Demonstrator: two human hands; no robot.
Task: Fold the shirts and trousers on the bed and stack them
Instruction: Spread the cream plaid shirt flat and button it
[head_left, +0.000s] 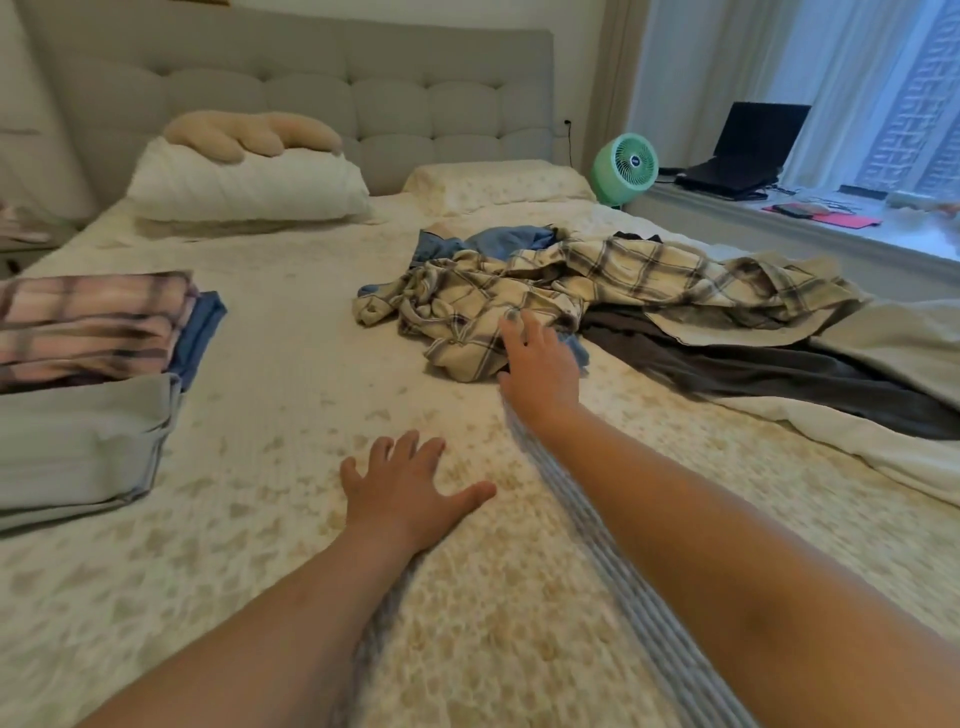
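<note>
Far left on bed (291, 364): folded stack, pink plaid piece (88, 322) on top, blue garment (205, 332) under it w/ edge poking out rt; grey folded trousers (78, 452) just in front, touching the stack. Behind: white pillow (244, 187) w/ beige plush cushion (249, 132) on it, against grey tufted headboard (311, 78).

Centre-low: left hand (402, 491) palm-down, flat on the bedspread, fingers spread wide, thumb out to rt, holding nothing.

Rt of centre: right hand (540, 371) stretched fwd, fingers fairly straight, a bit apart, tips touching near edge of crumpled cream plaid shirt (571, 286); no grip visible, some motion blur. Shirt tops unfolded pile: blue garment (509, 241) behind, dark grey trousers (753, 364) spread under and to rt, beige cloth (893, 343) at far rt.

Second pillow (498, 184) at head of bed. Past bed: mint-green fan (626, 166), small dark badge at hub, too small to read. Open laptop (748, 150) on windowsill, screen dark. No legible writing anywhere.
</note>
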